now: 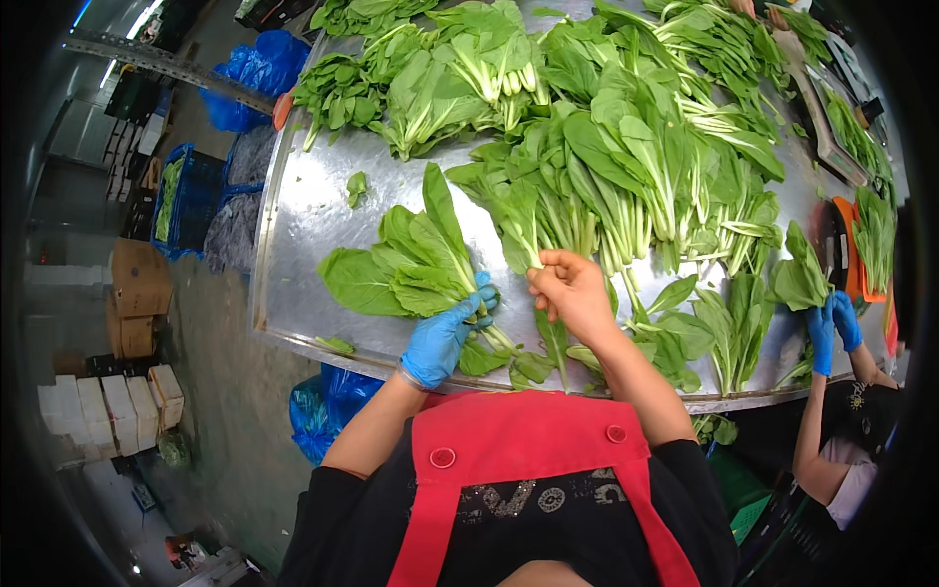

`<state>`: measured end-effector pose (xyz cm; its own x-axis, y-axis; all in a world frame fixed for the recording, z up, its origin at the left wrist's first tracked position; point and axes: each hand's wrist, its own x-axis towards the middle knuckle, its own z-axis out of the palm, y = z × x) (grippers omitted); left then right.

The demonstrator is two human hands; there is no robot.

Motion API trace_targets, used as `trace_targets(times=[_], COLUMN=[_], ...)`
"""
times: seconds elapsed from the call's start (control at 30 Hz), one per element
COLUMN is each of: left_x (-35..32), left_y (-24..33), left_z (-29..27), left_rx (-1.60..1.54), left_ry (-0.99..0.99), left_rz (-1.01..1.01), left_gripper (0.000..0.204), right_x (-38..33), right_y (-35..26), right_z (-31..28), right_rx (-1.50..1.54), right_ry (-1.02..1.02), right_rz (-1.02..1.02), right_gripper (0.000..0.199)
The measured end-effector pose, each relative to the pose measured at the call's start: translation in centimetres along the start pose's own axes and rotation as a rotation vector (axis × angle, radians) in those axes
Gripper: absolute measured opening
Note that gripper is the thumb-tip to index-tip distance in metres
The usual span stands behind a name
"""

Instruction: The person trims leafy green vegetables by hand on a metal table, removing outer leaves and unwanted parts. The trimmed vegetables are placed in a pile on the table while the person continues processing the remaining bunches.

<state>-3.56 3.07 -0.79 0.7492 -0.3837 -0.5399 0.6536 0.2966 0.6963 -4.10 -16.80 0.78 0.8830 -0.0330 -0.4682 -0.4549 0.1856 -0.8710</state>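
Observation:
My left hand (442,338), in a blue glove, is closed round the stems of a bunch of leafy greens (406,259); the leaves fan out to the upper left above the metal table (303,230). Bare and ungloved, my right hand (569,291) pinches the pale stem of a single leafy green (516,220) between thumb and fingers. Just beyond it lies a large heap of leafy greens (626,166), stems mostly toward me. Loose leaves (484,357) lie close by my left wrist, near the table's front edge.
At the right, a co-worker's blue-gloved hands (831,328) hold another bunch of greens (800,274). An orange scale-like object (861,245) stands beyond them. Left of the table are a blue crate (176,201), blue plastic bags (256,78) and cardboard boxes (137,293).

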Motion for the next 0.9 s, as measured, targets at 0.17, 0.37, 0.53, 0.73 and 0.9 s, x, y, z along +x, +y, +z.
trace_targets(times=[0.17, 0.37, 0.53, 0.73, 0.9], left_x=[0.3, 0.3, -0.4, -1.5, -1.7], left_y=[-0.6, 0.5, 0.6, 1.0, 1.1], left_z=[-0.7, -0.7, -0.1, 1.8, 3.1], left_rx=[-0.094, -0.206, -0.219, -0.099, 0.106], left_ry=[0.015, 0.003, -0.072, -0.104, 0.048], left_rz=[0.01, 0.11, 0.184, 0.235, 0.17], left_gripper=[0.032, 0.019, 0.013, 0.013, 0.014], right_x=[0.4, 1.3, 1.0, 0.6, -0.3], right_y=[0.1, 1.5, 2.1, 3.2, 3.9], right_z=[0.4, 0.3, 0.2, 0.6, 1.3], right_rx=[0.166, 0.29, 0.386, 0.326, 0.394], right_ry=[-0.036, -0.137, -0.205, -0.19, -0.144], right_rz=[-0.143, -0.015, 0.083, 0.054, -0.026], right_gripper=[0.031, 0.032, 0.023, 0.022, 0.02])
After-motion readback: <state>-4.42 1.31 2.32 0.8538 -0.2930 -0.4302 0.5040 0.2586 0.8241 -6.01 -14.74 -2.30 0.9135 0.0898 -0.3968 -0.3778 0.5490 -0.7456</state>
